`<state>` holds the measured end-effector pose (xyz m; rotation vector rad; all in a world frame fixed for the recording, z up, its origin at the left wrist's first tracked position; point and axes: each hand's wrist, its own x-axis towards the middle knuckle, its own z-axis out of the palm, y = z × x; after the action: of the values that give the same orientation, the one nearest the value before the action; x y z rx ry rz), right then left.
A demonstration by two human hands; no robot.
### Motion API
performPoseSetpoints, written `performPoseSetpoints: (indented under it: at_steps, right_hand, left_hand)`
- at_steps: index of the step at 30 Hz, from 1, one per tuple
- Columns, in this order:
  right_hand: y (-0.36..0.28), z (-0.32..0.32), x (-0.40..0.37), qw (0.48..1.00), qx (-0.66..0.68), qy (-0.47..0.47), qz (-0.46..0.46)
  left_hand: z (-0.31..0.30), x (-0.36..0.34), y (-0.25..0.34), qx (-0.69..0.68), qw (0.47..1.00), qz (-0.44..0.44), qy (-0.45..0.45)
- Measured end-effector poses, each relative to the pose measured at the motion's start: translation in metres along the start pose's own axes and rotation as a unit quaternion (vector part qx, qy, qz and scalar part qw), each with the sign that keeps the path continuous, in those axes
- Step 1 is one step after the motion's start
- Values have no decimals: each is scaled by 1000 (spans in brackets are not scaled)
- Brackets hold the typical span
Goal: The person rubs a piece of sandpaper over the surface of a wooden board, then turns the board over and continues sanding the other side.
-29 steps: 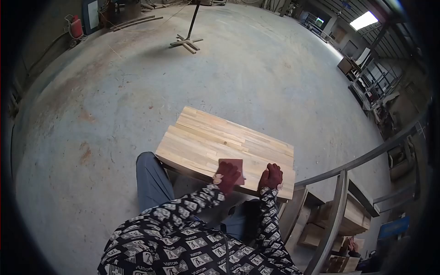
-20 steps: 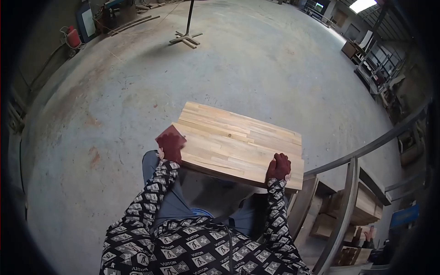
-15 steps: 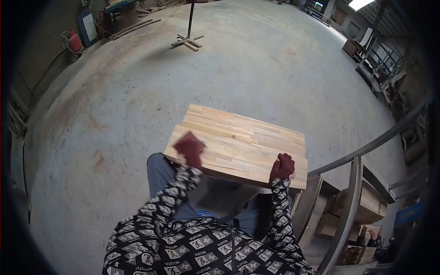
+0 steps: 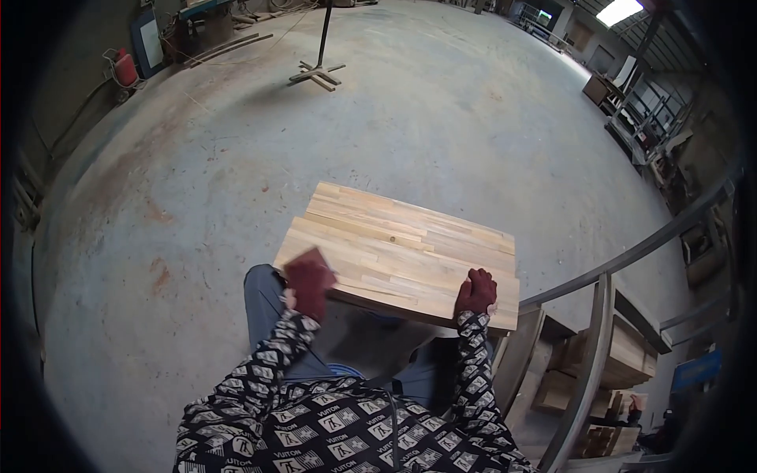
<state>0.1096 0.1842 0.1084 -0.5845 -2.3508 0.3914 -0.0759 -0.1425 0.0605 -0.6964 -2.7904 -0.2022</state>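
A pale board of joined wood strips [image 4: 386, 268] lies across in front of my lap, its near edge toward me. Against its far side shows a second similar board [image 4: 410, 217], shifted slightly right. My left hand [image 4: 306, 293], in a dark red glove, is at the near left corner of the closer board. It is closed on a flat, square-cornered reddish-brown sheet that looks like sandpaper [image 4: 314, 264]; motion blurs it. Near the right end, my right hand [image 4: 476, 293], also gloved, curls over the near edge of the closer board and holds it.
To my right, a metal-framed rack [image 4: 603, 339] holds wooden pieces [image 4: 607, 355]. A post on a crossed wooden foot [image 4: 317, 76] stands on the concrete floor [image 4: 197, 197] ahead. A red cylinder [image 4: 124, 69] is by the left wall.
My left hand has come back toward me over the board's near edge with the sheet. My right hand keeps its place on the board. The whole view has shifted slightly.
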Motion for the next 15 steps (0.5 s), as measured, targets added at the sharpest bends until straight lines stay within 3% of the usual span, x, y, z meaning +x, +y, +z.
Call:
performPoseSetpoints:
  at_steps: [1, 2, 3, 6, 8, 10, 11, 12, 13, 14, 15]
  right_hand:
    - [1, 1, 0, 1000, 0, 17, -13]
    - [2, 2, 0, 999, 0, 34, -27]
    - [4, 3, -1, 999, 0, 42, -34]
    - [-2, 0, -1, 999, -2, 32, -21]
    - [-3, -2, 0, 999, -7, 23, -21]
    - [-3, -2, -1, 1000, -4, 12, -3]
    - [-3, -1, -2, 1000, -4, 21, -13]
    - [-2, 1, -4, 1000, -10, 20, -19]
    - [2, 3, -5, 1000, -8, 16, -24]
    - [5, 4, -4, 999, -7, 13, -29]
    - [3, 4, -3, 999, -13, 11, -27]
  left_hand:
    - [-8, 0, -25, 0, 1000, -22, 18]
    - [-9, -7, -49, -18, 991, 41, 127]
    - [-2, -9, -50, -13, 991, 41, 125]
    - [16, -2, -8, -83, 994, -33, 62]
    - [15, -5, 49, -134, 988, 17, -78]
    - [38, -36, 107, -202, 958, 136, 149]
    - [35, -51, 143, -517, 839, 103, 138]
    - [31, -62, 168, -773, 622, 61, 112]
    - [36, -68, 169, -778, 615, 59, 116]
    - [48, -70, 163, -595, 793, 122, 45]
    - [56, -72, 154, -366, 913, 177, -30]
